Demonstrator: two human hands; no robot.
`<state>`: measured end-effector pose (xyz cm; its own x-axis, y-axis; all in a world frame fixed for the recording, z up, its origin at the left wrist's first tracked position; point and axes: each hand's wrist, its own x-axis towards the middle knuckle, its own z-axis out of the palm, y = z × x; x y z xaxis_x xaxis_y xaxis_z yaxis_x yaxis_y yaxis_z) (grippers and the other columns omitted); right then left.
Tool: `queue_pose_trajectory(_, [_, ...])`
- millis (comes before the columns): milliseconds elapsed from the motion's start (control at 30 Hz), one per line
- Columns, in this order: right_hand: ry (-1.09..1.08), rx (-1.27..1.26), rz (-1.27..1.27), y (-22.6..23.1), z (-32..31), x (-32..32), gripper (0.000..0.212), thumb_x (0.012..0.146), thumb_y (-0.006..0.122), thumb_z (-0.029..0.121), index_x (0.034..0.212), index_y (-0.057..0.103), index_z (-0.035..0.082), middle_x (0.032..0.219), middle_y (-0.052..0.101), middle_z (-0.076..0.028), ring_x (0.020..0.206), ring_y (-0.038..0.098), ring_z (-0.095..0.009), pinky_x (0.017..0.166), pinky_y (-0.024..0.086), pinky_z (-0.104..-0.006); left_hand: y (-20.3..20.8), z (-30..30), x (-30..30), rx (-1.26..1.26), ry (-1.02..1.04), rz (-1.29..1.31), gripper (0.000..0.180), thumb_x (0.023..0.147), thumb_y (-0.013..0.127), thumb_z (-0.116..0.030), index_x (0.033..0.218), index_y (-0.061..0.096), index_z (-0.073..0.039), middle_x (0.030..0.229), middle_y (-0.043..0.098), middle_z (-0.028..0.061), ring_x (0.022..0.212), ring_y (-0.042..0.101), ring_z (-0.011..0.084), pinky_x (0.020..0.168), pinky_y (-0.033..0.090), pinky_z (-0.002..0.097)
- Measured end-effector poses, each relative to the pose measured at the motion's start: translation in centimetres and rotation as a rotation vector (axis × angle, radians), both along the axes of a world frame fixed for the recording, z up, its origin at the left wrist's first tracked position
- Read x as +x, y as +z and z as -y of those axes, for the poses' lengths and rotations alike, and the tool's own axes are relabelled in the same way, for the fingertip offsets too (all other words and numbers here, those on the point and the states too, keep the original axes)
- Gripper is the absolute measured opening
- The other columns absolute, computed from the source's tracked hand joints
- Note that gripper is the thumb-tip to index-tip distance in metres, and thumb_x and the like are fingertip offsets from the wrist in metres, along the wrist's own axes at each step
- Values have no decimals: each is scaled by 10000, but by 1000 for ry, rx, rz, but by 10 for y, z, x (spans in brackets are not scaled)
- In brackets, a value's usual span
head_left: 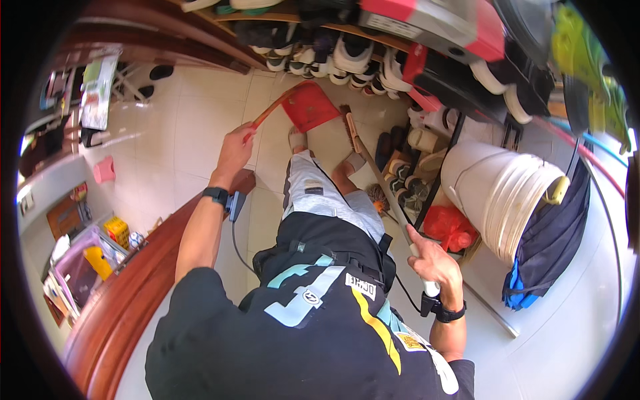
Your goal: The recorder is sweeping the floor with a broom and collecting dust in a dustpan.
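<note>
My left hand is closed round the handle of a red dustpan, whose pan is held out ahead of my feet. In my right hand is the pale handle of a long broom, the forefinger stretched along it. The broom slants away from me, and its brown bristle head is just right of the dustpan, apart from it by a small gap. Whether the pan touches the floor or holds anything, I cannot tell.
Shoes crowd a rack beyond the dustpan, with boxes above. At right are stacked white buckets, a red plastic bag and more shoes. A dark red wooden door frame runs along my left.
</note>
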<state>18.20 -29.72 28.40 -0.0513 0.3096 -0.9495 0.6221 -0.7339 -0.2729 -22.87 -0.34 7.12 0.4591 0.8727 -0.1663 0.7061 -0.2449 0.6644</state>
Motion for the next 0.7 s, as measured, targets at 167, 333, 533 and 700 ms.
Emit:
queue_pose_trajectory(167, [188,218,-2,-25,-43,-43,840,750,565,107,1516,262,-59,1210,583,-373,1203,560,-441,1045,432,-446,-5,48,-104,49,527,-15,178,874,618,2,1029,703,23,1131,704,201,980,706,295,848,555,351])
queue_pose_trajectory(333, [477,304,16,-55,-150,-143,816,757,578,91,1489,276,-108,1143,614,-370,1135,595,-465,980,478,-458,-14,71,-185,21,1000,-11,182,857,683,-86,1019,745,-33,778,735,120,686,680,181,677,539,331])
queue_pose_trajectory(533, [-16,-6,-278,-134,-265,-248,839,877,602,53,1570,134,-11,802,623,-96,619,596,-145,535,510,-297,-8,64,-258,67,1256,-23,181,856,683,-121,997,747,-27,765,716,163,681,693,246,685,546,364])
queue_pose_trajectory(700, [370,162,-261,-124,-380,-346,798,895,593,71,1569,171,4,786,599,-81,597,574,-147,526,503,-292,-16,47,-301,65,1381,-41,236,875,681,-133,1059,727,7,772,714,175,680,697,243,678,548,361])
